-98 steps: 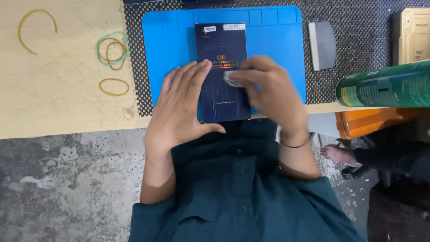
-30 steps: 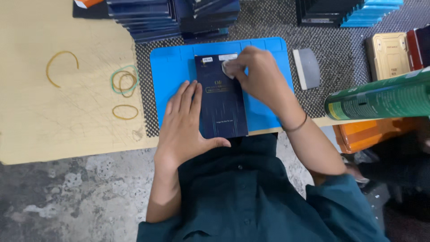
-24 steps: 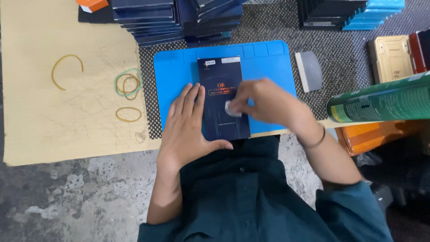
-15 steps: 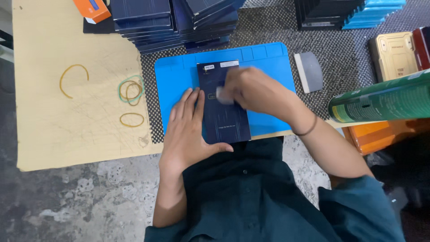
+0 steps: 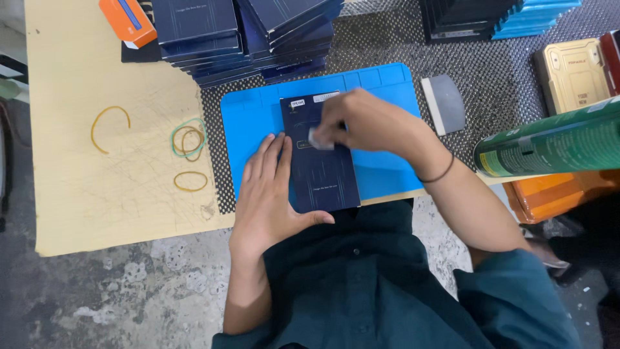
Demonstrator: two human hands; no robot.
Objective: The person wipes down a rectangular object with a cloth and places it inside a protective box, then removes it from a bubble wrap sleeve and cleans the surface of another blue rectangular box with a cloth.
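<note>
- A dark blue box is laid flat on the blue mat, mid-frame.
- The box's left edge is pressed by the left hand, fingers flat and spread.
- A small white pad is pinched in the right hand on the box top.

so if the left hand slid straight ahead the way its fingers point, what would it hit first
Probably the stacked dark blue boxes at the back. The left hand points up along the blue mat, beside the dark blue box, with only bare mat before them.
</note>
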